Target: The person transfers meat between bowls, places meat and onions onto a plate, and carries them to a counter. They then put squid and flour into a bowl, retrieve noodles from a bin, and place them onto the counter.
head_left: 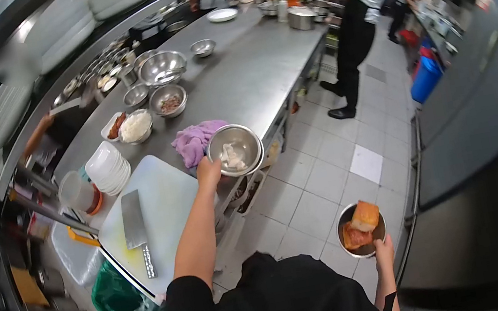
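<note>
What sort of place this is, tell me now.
Most likely a restaurant kitchen: a cleaver lies on a board, bowls of food stand on a long steel counter, and there are stacks of plates.

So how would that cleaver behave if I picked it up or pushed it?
The cleaver looks stiff and probably blade-heavy, given its broad blade and slimmer handle. Lying flat on the cutting board, it would likely slide, not roll.

Held bowls [252,144] — two; browned chunks [365,215] — two; one cleaver [133,219]; one cutting board [164,187]; one purple cloth [198,140]
</note>
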Demonstrator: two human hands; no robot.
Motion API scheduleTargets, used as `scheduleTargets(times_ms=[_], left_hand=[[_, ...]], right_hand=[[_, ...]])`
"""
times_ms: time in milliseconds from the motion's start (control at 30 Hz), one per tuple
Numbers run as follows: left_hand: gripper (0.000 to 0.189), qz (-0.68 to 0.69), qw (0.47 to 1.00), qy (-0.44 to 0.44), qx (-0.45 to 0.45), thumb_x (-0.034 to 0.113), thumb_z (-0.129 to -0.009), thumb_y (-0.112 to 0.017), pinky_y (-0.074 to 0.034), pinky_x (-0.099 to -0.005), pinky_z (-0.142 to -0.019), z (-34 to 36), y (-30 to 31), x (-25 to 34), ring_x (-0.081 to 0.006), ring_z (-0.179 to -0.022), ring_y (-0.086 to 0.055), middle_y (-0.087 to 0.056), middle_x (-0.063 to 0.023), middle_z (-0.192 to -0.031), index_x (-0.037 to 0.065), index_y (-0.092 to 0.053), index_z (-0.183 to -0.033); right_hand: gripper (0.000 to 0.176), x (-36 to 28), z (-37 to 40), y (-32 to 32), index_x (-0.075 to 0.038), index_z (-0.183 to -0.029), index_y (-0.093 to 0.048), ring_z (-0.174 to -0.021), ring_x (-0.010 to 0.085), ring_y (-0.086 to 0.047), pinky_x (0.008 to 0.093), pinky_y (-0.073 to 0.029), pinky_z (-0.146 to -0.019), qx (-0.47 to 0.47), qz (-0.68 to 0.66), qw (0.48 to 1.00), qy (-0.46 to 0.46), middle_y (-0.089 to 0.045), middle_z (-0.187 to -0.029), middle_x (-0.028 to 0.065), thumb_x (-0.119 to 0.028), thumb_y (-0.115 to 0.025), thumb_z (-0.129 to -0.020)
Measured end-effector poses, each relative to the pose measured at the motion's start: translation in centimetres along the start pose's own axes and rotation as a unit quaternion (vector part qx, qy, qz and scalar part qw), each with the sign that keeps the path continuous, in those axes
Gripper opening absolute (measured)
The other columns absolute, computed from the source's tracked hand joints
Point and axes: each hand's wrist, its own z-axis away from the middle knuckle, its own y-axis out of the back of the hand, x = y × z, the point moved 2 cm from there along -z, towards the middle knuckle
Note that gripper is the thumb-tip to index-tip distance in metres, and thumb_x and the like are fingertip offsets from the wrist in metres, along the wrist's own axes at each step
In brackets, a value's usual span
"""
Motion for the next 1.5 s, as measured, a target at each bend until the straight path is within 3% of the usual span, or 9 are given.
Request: scheduleTargets(times_ms=[67,200,500,967,1100,1167,1267,1367,1500], left_hand=[[0.033,0.058,0.995,0.077,0.038,0.009,-0.081,-0.049,-0.058,-0.0356,-0.049,-3.3,-1.5,0.0,-0.0273,-0.067,-0.066,-0.062,-0.0177,-0.092,-0.004,-0.051,-0.111],[0.034,0.152,0.98,0.126,0.037,0.01,-0.084,-0.048,-0.059,-0.0353,-0.05,-8.5,-4.2,0.4,-0.0284,-0.068,-0.066,-0.06,-0.018,-0.095,-0.003,-0.047,-0.115],[0.032,0.159,0.968,0.175,0.084,0.012,-0.085,-0.05,-0.057,-0.0359,-0.044,-21.5,-9.6,2.8,-0.03,-0.07,-0.066,-0.06,-0.0195,-0.097,-0.005,-0.049,-0.112],[0.035,0.205,0.93,0.144,0.268,0.025,-0.091,-0.053,-0.058,-0.0324,-0.047,-33.2,-13.9,4.1,-0.0255,-0.067,-0.066,-0.06,-0.0192,-0.094,-0.007,-0.048,-0.104],[0.04,0.178,0.917,0.181,0.308,0.032,-0.092,-0.053,-0.056,-0.0308,-0.048,-34.0,-16.0,5.3,-0.0226,-0.067,-0.066,-0.062,-0.0178,-0.09,-0.005,-0.049,-0.104],[0.044,0.113,0.909,0.249,0.313,0.039,-0.092,-0.051,-0.054,-0.0298,-0.049,-33.8,-16.5,5.5,-0.0205,-0.065,-0.065,-0.063,-0.0156,-0.087,-0.004,-0.05,-0.102],[0.045,0.026,0.9,0.237,0.365,0.044,-0.092,-0.05,-0.05,-0.0281,-0.049,-32.4,-15.9,5.5,-0.0169,-0.062,-0.063,-0.063,-0.0126,-0.084,-0.002,-0.053,-0.097],[0.043,0.035,0.858,0.202,0.472,0.043,-0.092,-0.049,-0.047,-0.0264,-0.05,-29.5,-12.0,7.7,-0.0131,-0.057,-0.059,-0.063,-0.0086,-0.083,0.001,-0.054,-0.094],[0.039,-0.056,0.795,0.131,0.59,0.041,-0.092,-0.05,-0.044,-0.0261,-0.053,-25.8,-1.6,9.5,-0.0114,-0.056,-0.056,-0.063,-0.0061,-0.079,0.002,-0.056,-0.093]], right_hand=[[0.033,-3.0,-8.1,-3.0,0.001,-0.108,-0.052,-0.081,0.0145,-0.056,0.0273,-0.046,-0.072,-0.048,-0.038,0.994,0.088,-0.06,-0.093,0.0064,-0.005,-0.047,-0.077],[0.028,-14.1,-19.1,-11.8,0.001,-0.106,-0.052,-0.078,0.0124,-0.055,0.0256,-0.045,-0.068,-0.157,-0.053,0.979,0.118,-0.059,-0.09,0.0048,-0.005,-0.048,-0.079],[0.033,-25.7,-39.7,-35.1,-0.002,-0.109,-0.047,-0.063,0.0181,-0.061,0.0302,-0.053,-0.047,-0.273,-0.024,0.959,0.072,-0.059,-0.085,0.0097,-0.008,-0.049,-0.076],[0.033,-42.3,-55.9,-70.0,0.002,-0.112,-0.036,-0.062,0.0239,-0.06,0.0345,-0.057,-0.05,-0.466,-0.059,0.882,0.03,-0.054,-0.091,0.0161,-0.011,-0.046,-0.083],[0.034,-44.6,-57.6,-76.5,0.002,-0.114,-0.036,-0.062,0.0236,-0.061,0.034,-0.057,-0.05,-0.512,-0.082,0.855,-0.006,-0.055,-0.089,0.016,-0.016,-0.048,-0.087],[0.043,-45.4,-58.7,-79.3,0.003,-0.113,-0.036,-0.063,0.0244,-0.061,0.0333,-0.057,-0.05,-0.51,-0.073,0.857,-0.007,-0.056,-0.09,0.0164,-0.028,-0.054,-0.09],[0.062,-46.5,-59.5,-81.2,0.004,-0.118,-0.04,-0.068,0.0243,-0.064,0.0334,-0.057,-0.052,-0.575,-0.124,0.809,-0.023,-0.056,-0.097,0.02,-0.049,-0.051,-0.089],[0.07,-45.9,-60.0,-81.7,0.003,-0.121,-0.041,-0.072,0.024,-0.064,0.0349,-0.057,-0.055,-0.566,-0.125,0.813,-0.063,-0.057,-0.099,0.0183,-0.058,-0.043,-0.089],[0.055,-44.5,-59.6,-78.5,-0.005,-0.119,-0.044,-0.063,0.0179,-0.058,0.0304,-0.048,-0.051,-0.539,-0.084,0.838,-0.014,-0.059,-0.101,0.0131,-0.051,-0.048,-0.09]])
